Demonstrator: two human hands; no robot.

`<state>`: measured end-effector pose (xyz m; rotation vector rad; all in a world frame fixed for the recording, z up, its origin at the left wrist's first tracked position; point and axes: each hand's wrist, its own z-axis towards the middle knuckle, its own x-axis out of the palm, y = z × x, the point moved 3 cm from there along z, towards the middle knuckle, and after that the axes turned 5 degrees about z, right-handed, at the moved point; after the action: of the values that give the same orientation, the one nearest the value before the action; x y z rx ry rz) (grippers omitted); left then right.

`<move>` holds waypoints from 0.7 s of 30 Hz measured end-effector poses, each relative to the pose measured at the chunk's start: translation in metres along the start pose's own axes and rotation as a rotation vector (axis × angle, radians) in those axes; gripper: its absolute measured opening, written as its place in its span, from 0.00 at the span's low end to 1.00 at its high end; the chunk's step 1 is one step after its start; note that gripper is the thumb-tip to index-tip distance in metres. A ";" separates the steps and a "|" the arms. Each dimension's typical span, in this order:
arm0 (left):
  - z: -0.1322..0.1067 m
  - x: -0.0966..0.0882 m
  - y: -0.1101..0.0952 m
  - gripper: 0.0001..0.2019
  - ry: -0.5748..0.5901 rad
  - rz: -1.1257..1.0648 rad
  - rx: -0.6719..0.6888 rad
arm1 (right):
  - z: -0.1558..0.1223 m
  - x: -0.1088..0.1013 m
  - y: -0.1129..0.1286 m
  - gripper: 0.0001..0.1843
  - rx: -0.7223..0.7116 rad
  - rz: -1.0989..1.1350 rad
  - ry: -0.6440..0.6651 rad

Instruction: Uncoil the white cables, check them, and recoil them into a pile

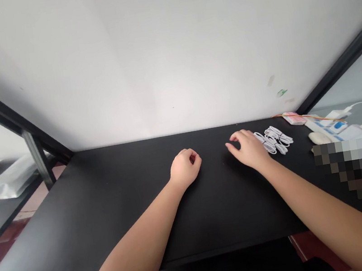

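My left hand (186, 167) rests on the black tabletop (136, 197) near its middle. Its fingers curl round to meet the thumb, leaving a small dark gap, and nothing shows inside. To the right, my right hand (247, 148) is held over the table with thumb and fingers apart, holding nothing. Just beyond it lie coiled white cables (277, 139), bundled with dark ties. The back of my right hand hides part of the nearest coil.
A white wall (156, 66) rises behind the table, with black metal frame bars (38, 158) at both sides. At the right are a white power strip (324, 127) with plugs, a pale computer mouse (319, 138) and a pink-and-white box (294, 118). A blurred patch covers the area below them.
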<state>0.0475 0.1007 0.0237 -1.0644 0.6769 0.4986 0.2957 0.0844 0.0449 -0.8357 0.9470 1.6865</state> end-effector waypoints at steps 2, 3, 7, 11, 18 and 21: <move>0.001 -0.003 0.000 0.07 -0.056 0.091 0.032 | 0.004 0.013 0.018 0.16 -0.062 0.125 0.062; 0.001 -0.004 0.000 0.07 -0.079 0.140 0.048 | 0.005 0.020 0.024 0.19 -0.085 0.165 0.096; 0.005 -0.005 0.007 0.23 -0.026 0.312 0.080 | 0.002 0.041 0.029 0.36 -0.076 0.225 0.251; 0.006 0.001 0.018 0.43 0.163 0.387 0.053 | -0.004 0.050 0.021 0.46 -0.072 0.226 0.378; 0.004 0.012 0.027 0.47 0.299 0.429 0.054 | -0.004 0.051 0.024 0.49 -0.063 0.188 0.471; 0.003 0.012 0.027 0.46 0.294 0.453 0.060 | -0.005 0.050 0.025 0.51 -0.033 0.177 0.477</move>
<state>0.0384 0.1149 -0.0006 -0.9351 1.1999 0.7119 0.2584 0.0958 0.0039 -1.2399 1.3495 1.6862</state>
